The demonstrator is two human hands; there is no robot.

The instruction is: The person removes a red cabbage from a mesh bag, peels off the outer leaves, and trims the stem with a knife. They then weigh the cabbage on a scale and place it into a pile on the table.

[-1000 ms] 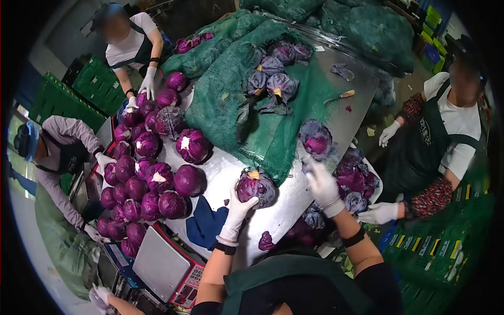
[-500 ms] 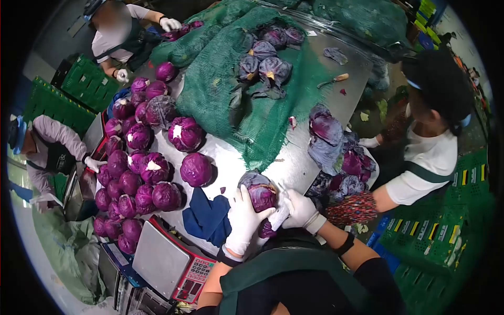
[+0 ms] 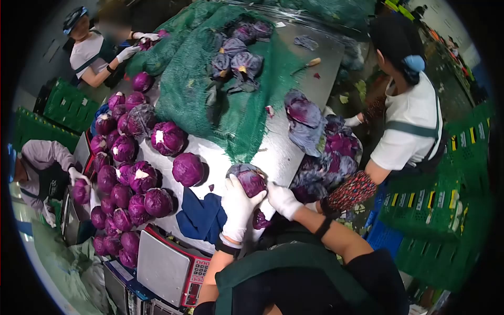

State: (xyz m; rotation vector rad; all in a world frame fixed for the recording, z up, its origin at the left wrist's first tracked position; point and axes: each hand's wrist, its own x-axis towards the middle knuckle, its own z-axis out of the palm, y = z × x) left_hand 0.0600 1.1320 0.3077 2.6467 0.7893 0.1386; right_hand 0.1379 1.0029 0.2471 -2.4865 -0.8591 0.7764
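Note:
In the head view a red cabbage [image 3: 251, 181] with dull, greyish-purple outer leaves sits at the near edge of the metal table. My left hand [image 3: 237, 207], in a white glove, grips it from the left with the thumb across its near side. My right hand [image 3: 283, 200], also gloved, has its fingers curled against the cabbage's right side; whatever they hold, if anything, is hidden. Below the cabbage lies a purple leaf piece [image 3: 260, 219]. A dark blue cloth [image 3: 201, 216] is beside my left hand.
Several trimmed red cabbages [image 3: 122, 194] crowd the table's left side, near a red scale [image 3: 170, 265]. A green mesh sack [image 3: 194, 105] holds more cabbages. Loose leaves [image 3: 328, 152] are heaped at right. A wooden-handled tool [image 3: 313, 62] lies farther back. Co-workers stand left and right.
My right hand has closed in on the cabbage's right side. The co-worker at left now holds a red cabbage, and the one at right has turned. The whole view has shifted somewhat.

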